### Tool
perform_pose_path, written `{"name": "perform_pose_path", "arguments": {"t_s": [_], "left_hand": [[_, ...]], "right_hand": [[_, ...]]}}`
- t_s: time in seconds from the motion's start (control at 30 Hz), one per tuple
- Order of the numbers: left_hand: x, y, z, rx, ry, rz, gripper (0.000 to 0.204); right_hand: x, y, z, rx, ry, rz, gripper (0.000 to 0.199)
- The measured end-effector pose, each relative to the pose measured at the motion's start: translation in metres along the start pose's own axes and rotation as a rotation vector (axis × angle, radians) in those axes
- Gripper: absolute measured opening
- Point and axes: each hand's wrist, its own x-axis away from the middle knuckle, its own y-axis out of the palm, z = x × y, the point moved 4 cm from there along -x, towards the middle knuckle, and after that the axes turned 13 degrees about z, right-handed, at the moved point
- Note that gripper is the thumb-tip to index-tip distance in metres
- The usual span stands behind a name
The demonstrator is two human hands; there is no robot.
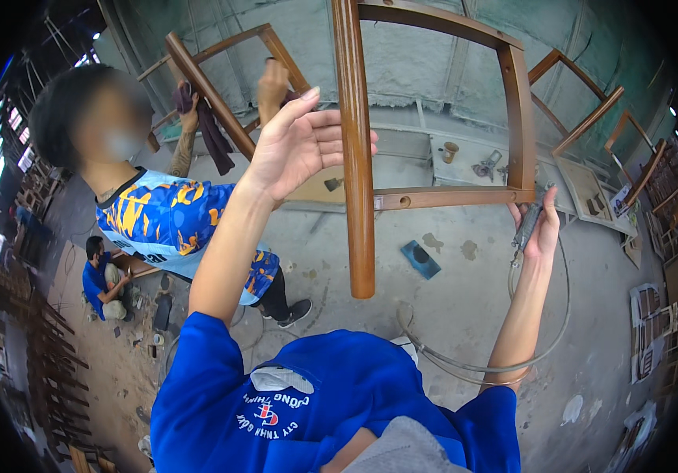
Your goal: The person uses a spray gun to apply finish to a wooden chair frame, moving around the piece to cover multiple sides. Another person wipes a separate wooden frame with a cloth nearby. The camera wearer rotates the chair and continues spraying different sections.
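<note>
A glossy brown wooden furniture frame hangs or stands before me, with a thick rounded post at its left and thinner rails to the right. My left hand is at the post, fingers stretched out and passing behind it, thumb up; the fingertips show on the post's far side. At the frame's lower right corner, my right hand holds a grey hand tool with a hose looping down from it. The tool's exact kind is hard to make out.
At left a co-worker in a patterned shirt holds a dark cloth at another wooden frame. Another person squats farther back. More frames stand at right. A cup sits on a ledge; a blue piece lies on the floor.
</note>
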Motion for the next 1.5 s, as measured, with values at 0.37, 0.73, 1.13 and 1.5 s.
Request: {"name": "perform_pose_path", "arguments": {"t_s": [0.37,0.73,1.13,1.5], "left_hand": [[0.011,0.017,-0.005,0.008,0.018,-0.030,0.090],[0.043,0.045,0.007,0.025,0.008,0.017,0.086],[0.046,0.093,-0.001,0.010,-0.075,0.117,0.079],[0.035,0.112,-0.018,0.139,-0.102,0.132,0.083]], "right_hand": [[0.059,-0.044,-0.004,0.556,-0.313,0.232,0.046],[0.173,-0.086,0.090,0.975,-0.266,0.276,0.047],[0.205,-0.106,0.046,1.211,-0.527,0.196,0.040],[0.223,-0.145,0.044,1.225,-0.521,0.159,0.044]]}}
